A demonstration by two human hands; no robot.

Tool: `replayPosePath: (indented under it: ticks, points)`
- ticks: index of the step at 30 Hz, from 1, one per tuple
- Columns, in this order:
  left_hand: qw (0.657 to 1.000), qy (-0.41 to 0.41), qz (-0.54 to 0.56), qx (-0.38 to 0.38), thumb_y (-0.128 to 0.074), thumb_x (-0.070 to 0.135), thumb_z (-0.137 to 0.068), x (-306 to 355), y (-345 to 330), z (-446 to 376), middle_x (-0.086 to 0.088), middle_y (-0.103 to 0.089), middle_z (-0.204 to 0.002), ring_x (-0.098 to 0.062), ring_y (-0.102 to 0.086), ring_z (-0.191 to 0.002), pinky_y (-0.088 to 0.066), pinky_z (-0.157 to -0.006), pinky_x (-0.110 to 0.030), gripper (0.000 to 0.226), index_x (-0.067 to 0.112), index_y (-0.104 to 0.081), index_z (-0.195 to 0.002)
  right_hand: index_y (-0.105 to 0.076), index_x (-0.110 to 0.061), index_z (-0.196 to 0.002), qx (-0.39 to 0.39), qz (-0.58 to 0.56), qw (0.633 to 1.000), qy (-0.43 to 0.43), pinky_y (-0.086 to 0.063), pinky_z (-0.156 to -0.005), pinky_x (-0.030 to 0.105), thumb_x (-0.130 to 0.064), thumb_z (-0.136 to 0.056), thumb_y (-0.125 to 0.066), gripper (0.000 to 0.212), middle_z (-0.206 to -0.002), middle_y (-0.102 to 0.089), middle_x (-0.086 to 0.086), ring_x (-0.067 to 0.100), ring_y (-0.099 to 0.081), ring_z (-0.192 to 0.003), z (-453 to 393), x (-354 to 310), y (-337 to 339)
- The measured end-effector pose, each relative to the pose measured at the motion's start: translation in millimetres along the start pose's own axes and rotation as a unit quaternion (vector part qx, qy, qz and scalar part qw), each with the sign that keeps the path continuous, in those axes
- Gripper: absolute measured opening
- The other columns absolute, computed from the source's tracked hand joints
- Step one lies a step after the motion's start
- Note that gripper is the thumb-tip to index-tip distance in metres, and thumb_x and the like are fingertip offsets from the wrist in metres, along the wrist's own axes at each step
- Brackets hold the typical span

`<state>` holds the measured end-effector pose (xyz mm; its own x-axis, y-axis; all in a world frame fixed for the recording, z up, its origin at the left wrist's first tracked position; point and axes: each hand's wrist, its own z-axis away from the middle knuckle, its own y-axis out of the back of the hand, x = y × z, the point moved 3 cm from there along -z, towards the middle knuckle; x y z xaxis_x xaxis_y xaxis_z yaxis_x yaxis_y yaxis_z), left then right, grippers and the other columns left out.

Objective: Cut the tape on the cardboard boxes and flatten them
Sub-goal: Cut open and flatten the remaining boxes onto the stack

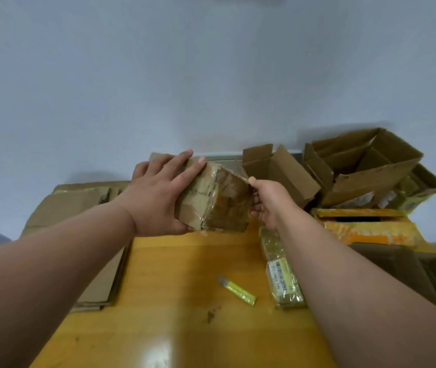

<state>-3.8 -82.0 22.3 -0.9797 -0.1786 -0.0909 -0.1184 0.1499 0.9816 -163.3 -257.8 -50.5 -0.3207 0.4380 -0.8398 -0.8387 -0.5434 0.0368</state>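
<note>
The left hand [158, 197] is gripping the taped box [211, 200] above the yellow cutter [238, 290]; the right hand [267, 203] is pinching its flap, and should be peeling steadily while the left braces.

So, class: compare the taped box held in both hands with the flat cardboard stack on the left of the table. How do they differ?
The taped box keeps its box shape; the flat cardboard stack is collapsed into sheets. The box is lifted between the left hand and right hand; the stack lies on the table, untouched. The box is wrapped in glossy tape; the stack looks mostly bare. Both are brown cardboard.
</note>
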Motion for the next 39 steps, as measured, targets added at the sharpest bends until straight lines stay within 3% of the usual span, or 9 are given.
replayPosePath:
  ticks: [6,9,11,14,20,24,28,35,39]
  points:
    - [0.997,0.02,0.005,-0.079,-0.043,0.096,-0.049,-14.4,-26.9,29.9,-0.005,-0.029,-0.15,-0.028,-0.028,-0.139,-0.017,-0.118,-0.052,0.136,0.036,0.025,-0.15,-0.061,-0.012,-0.097,-0.022,0.095,0.995,-0.02,-0.046,-0.067,0.034,-0.043,-0.099,-0.05,0.033,-0.085,-0.057,0.007,0.022,-0.054,-0.078,-2.7,27.7,-33.7]
    - [0.992,0.054,0.021,-0.11,-0.046,0.096,-0.044,-19.6,-40.5,36.3,-0.005,-0.033,-0.144,-0.029,-0.034,-0.133,-0.023,-0.117,-0.052,0.137,0.034,0.011,-0.152,-0.058,-0.013,-0.101,-0.025,0.133,0.991,-0.009,-0.051,-0.073,0.036,-0.042,-0.102,-0.046,0.032,-0.095,-0.065,0.006,0.019,-0.06,-0.076,-5.9,43.3,-42.0]
    - [0.985,0.088,0.065,-0.133,-0.051,0.094,-0.041,-22.9,-47.6,38.0,-0.005,-0.033,-0.141,-0.029,-0.035,-0.13,-0.034,-0.111,-0.053,0.136,0.032,-0.003,-0.152,-0.06,-0.009,-0.118,-0.022,0.18,0.983,-0.001,-0.051,-0.081,0.038,-0.038,-0.104,-0.041,0.037,-0.112,-0.067,0.014,0.025,-0.066,-0.085,-9.8,54.3,-44.5]
    - [0.975,0.111,0.106,-0.163,-0.055,0.091,-0.041,-23.9,-60.2,40.1,-0.003,-0.036,-0.137,-0.025,-0.036,-0.125,-0.039,-0.107,-0.05,0.133,0.028,-0.014,-0.151,-0.06,-0.005,-0.125,-0.022,0.315,0.949,0.014,-0.048,-0.093,0.039,-0.031,-0.102,-0.042,0.039,-0.126,-0.062,0.019,0.036,-0.061,-0.111,-16.3,73.8,-41.0]
    - [0.971,0.096,0.131,-0.175,-0.075,0.078,-0.049,-17.4,-88.7,32.3,-0.001,-0.039,-0.144,-0.022,-0.038,-0.129,-0.038,-0.109,-0.045,0.125,0.019,-0.026,-0.148,-0.063,-0.012,-0.117,-0.082,0.508,0.857,0.006,-0.049,-0.082,0.031,-0.026,-0.092,-0.055,0.029,-0.121,-0.063,0.012,0.032,-0.059,-0.102,-17.4,129.9,-32.5]
    - [0.968,0.097,0.122,-0.194,-0.075,0.077,-0.049,-9.9,-103.1,26.2,0.002,-0.041,-0.141,-0.021,-0.041,-0.126,-0.042,-0.106,-0.046,0.123,0.021,-0.027,-0.147,-0.05,-0.014,-0.128,-0.128,0.579,0.805,-0.008,-0.045,-0.08,0.033,-0.049,-0.088,-0.061,0.054,-0.122,-0.051,0.009,0.033,-0.053,-0.113,-13.6,166.3,-25.8]
    - [0.967,0.088,0.104,-0.214,-0.065,0.084,-0.044,-2.1,-109.4,21.3,0.002,-0.042,-0.137,-0.022,-0.041,-0.125,-0.043,-0.103,-0.05,0.123,0.024,-0.028,-0.145,-0.046,-0.016,-0.128,-0.126,0.628,0.768,0.017,-0.044,-0.088,0.035,-0.023,-0.083,-0.061,0.049,-0.124,-0.046,0.009,0.03,-0.049,-0.116,-8.7,187.1,-23.7]
    - [0.967,0.083,0.099,-0.222,-0.072,0.08,-0.047,4.4,-113.2,14.6,0.004,-0.041,-0.137,-0.021,-0.04,-0.125,-0.044,-0.102,-0.049,0.122,0.025,-0.027,-0.146,-0.048,-0.012,-0.129,-0.121,0.665,0.736,0.037,-0.044,-0.093,0.037,-0.017,-0.089,-0.055,0.041,-0.128,-0.05,0.011,0.03,-0.051,-0.118,-4.1,190.3,-29.2]
    - [0.965,0.088,0.124,-0.213,-0.077,0.075,-0.049,3.2,-112.2,16.7,0.001,-0.041,-0.14,-0.022,-0.039,-0.128,-0.041,-0.107,-0.047,0.124,0.021,-0.028,-0.148,-0.053,-0.013,-0.126,-0.116,0.626,0.771,0.017,-0.049,-0.091,0.036,-0.026,-0.089,-0.051,0.04,-0.126,-0.055,0.009,0.029,-0.056,-0.112,-0.7,179.2,-26.2]
